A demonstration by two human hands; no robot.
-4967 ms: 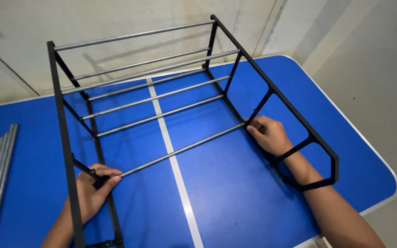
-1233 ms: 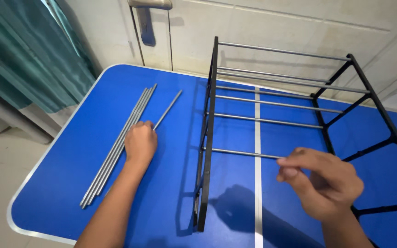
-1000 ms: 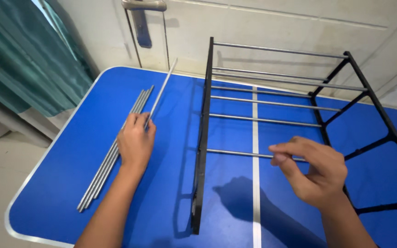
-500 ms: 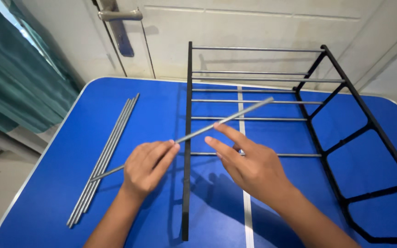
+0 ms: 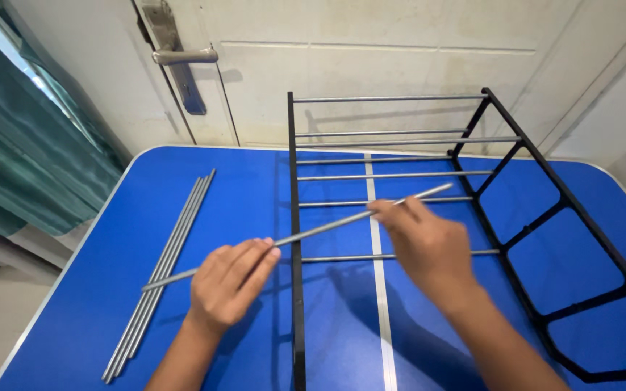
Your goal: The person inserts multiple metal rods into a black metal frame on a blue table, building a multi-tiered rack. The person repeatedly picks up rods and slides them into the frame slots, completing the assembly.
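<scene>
My left hand [image 5: 227,287] and my right hand [image 5: 420,245] together hold one long grey metal rod [image 5: 313,233] above the blue table [image 5: 74,289]. The rod slants from lower left to upper right and crosses over the left side frame [image 5: 294,239] of a black rack. The left hand pinches it near its lower end, the right hand grips it near the upper end. The rack lies on the table with several grey crossbars [image 5: 393,176] fitted between its two black side frames; the right side frame [image 5: 566,239] stands at an angle.
A bundle of several loose grey rods [image 5: 164,264] lies on the table's left part. A white door with a metal lever handle [image 5: 186,56] stands behind the table. A teal curtain [image 5: 16,145] hangs at the left. A white stripe [image 5: 380,318] runs down the table's middle.
My left hand picked one rod from the bundle and lifted it rightward. My right hand left the rack's crossbar and took hold of the rod's far end. The view shifted left.
</scene>
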